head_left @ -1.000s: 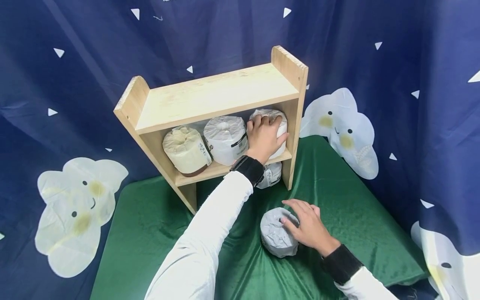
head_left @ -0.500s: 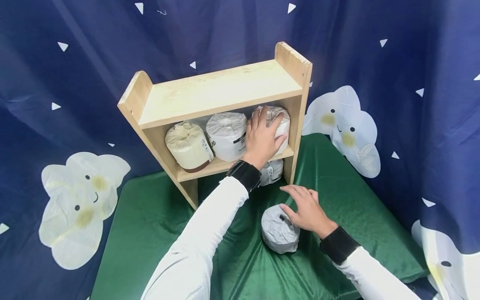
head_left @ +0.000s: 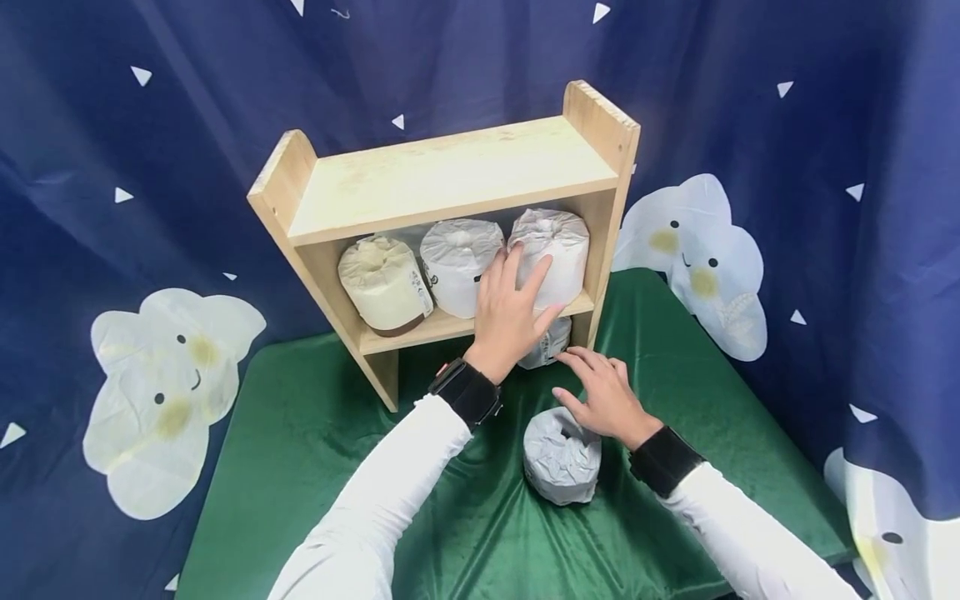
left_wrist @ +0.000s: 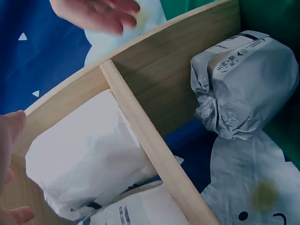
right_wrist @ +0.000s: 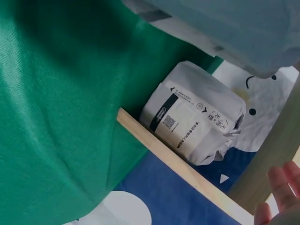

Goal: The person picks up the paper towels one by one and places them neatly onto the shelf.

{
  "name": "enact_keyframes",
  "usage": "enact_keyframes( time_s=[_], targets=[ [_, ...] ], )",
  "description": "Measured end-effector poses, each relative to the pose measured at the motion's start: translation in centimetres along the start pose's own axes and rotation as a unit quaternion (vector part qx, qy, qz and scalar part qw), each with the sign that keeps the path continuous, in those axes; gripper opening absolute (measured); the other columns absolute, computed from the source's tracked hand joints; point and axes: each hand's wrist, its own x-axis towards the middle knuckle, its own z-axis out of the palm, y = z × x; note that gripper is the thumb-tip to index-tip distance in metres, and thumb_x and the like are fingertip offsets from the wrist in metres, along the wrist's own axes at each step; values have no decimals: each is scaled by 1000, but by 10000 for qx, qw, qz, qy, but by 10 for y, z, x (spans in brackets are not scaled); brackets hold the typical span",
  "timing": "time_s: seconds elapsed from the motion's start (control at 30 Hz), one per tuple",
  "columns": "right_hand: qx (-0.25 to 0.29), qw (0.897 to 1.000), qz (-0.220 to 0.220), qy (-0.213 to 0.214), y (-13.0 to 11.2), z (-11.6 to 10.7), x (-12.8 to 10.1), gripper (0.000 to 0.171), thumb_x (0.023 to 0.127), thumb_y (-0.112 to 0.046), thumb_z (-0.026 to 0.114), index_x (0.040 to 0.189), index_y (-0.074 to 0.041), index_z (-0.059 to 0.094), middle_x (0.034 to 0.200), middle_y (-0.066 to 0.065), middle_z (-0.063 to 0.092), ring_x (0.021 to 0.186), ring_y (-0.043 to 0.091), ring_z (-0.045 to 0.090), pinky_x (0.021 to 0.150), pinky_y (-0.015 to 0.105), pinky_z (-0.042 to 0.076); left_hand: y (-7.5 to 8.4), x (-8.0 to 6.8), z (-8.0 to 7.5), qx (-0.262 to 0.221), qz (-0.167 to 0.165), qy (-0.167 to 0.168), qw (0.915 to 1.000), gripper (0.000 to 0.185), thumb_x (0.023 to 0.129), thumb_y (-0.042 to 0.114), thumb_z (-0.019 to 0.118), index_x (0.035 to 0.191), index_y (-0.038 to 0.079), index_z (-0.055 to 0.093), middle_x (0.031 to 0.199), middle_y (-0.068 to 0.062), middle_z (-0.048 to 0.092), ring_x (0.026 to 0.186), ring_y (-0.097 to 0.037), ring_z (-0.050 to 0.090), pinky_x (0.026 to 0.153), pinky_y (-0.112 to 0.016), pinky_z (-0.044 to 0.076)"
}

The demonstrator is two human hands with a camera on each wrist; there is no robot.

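My left hand (head_left: 512, 312) is in front of the upper shelf with its fingers spread. Just beyond its fingertips stands a white wrapped toilet roll (head_left: 553, 254), at the right end of that shelf. To its left are another white-wrapped roll (head_left: 459, 262) and a cream one (head_left: 384, 287). My right hand (head_left: 607, 398) hovers over the far right side of a grey wrapped roll (head_left: 562, 458) on the green cloth, fingers loosely bent and holding nothing. Below the upper shelf lies one more wrapped roll (right_wrist: 197, 112), partly hidden by my left hand in the head view.
A wooden shelf unit (head_left: 457, 179) stands at the back of the green cloth (head_left: 300, 475). Its side panel (head_left: 607, 250) rises close by both hands. Behind hangs a dark blue curtain (head_left: 465, 50) with white cloud shapes.
My left hand has drawn back from the right-hand white roll, uncovering most of it. My right hand has shifted slightly toward the shelf. The grey roll stays on the cloth.
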Motion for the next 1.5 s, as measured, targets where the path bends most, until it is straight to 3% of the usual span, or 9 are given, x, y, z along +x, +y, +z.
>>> enact_keyframes(
  time_s=[0.43,0.8,1.03,1.23,1.33,1.5],
  targets=[
    [-254,9995,-2,-169,22,13,25,56,89,-32,68,136,-8,52,136,22,47,119,42,48,87,61,34,-4,-40,-31,-573,-232,85,9980,65,86,43,71,141,17,50,147,-21,36,136,-39,32,108,-52,27],
    [-638,9969,-105,-440,33,40,44,58,89,-35,68,137,-6,51,134,26,46,122,44,44,92,62,37,-17,-90,-47,-189,-412,344,9984,68,81,43,76,139,15,52,147,-21,38,135,-40,35,104,-57,31],
    [-797,9957,-77,-474,41,56,61,60,89,-36,66,138,-7,49,129,23,47,111,41,49,87,56,40,-22,-121,-51,-254,-839,281,9958,70,79,42,79,138,16,52,145,-23,39,133,-42,37,103,-59,30],
    [-881,9950,106,-467,51,71,71,65,87,-37,69,140,-8,47,139,24,41,117,44,45,81,56,41,-22,-150,-57,-358,-1160,234,9923,73,77,39,80,140,16,50,149,-23,35,134,-44,35,102,-63,28],
    [-936,9942,187,-493,56,79,77,70,86,-39,68,143,-7,43,139,24,41,120,44,44,84,56,41,-23,-162,-60,-363,-1328,269,9901,75,75,36,83,139,15,50,150,-22,34,135,-43,33,102,-64,27],
    [-1087,9914,499,-534,64,91,83,77,86,-45,68,145,-4,40,139,24,44,127,39,40,100,52,35,-24,-176,-60,-415,-1592,298,9859,76,73,33,84,138,12,52,149,-23,35,136,-43,31,100,-66,26]
  ],
)
